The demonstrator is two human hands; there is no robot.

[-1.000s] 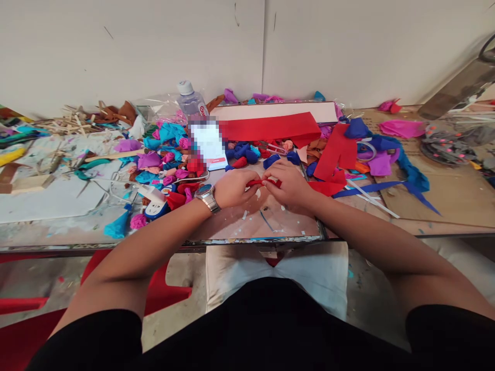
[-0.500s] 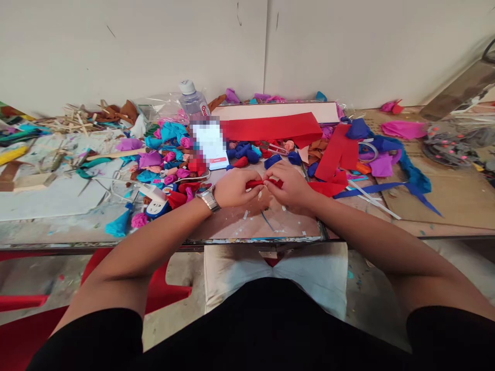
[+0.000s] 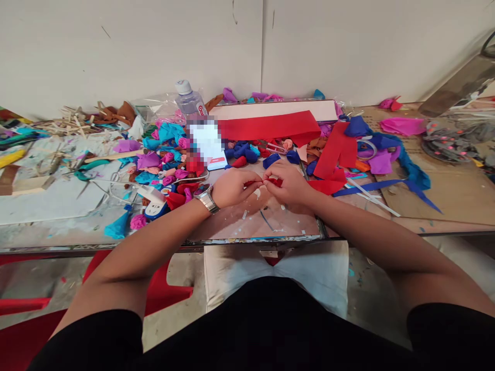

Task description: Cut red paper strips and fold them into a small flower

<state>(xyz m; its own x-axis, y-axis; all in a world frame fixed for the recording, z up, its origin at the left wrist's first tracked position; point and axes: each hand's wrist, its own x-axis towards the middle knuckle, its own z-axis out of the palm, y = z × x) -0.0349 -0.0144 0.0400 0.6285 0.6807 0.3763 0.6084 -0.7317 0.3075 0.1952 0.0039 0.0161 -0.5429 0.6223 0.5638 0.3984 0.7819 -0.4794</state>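
Note:
My left hand (image 3: pixel 231 187) and my right hand (image 3: pixel 289 184) meet over the middle of the table (image 3: pixel 251 226), fingers pinched together on a small red fabric piece (image 3: pixel 274 181) between them. A metal watch (image 3: pixel 205 197) sits on my left wrist. A red fabric strip (image 3: pixel 327 186) trails from under my right hand toward the right. Just beyond my hands lie small rolled fabric buds in blue (image 3: pixel 242 151), red and pink.
A red fabric sheet (image 3: pixel 270 127) lies on a white board at the back. A plastic bottle (image 3: pixel 188 101) stands behind a phone (image 3: pixel 208 143). Coloured scraps cover the left; white glue gun (image 3: pixel 154 201), scissors (image 3: pixel 112 180). Blue strips (image 3: pixel 386 186) and cardboard (image 3: pixel 452 196) lie right. Red chair (image 3: pixel 23 330).
My fingers have drawn closer together on the red piece, so less of it shows between them. The view shifted slightly; the arms stay in place.

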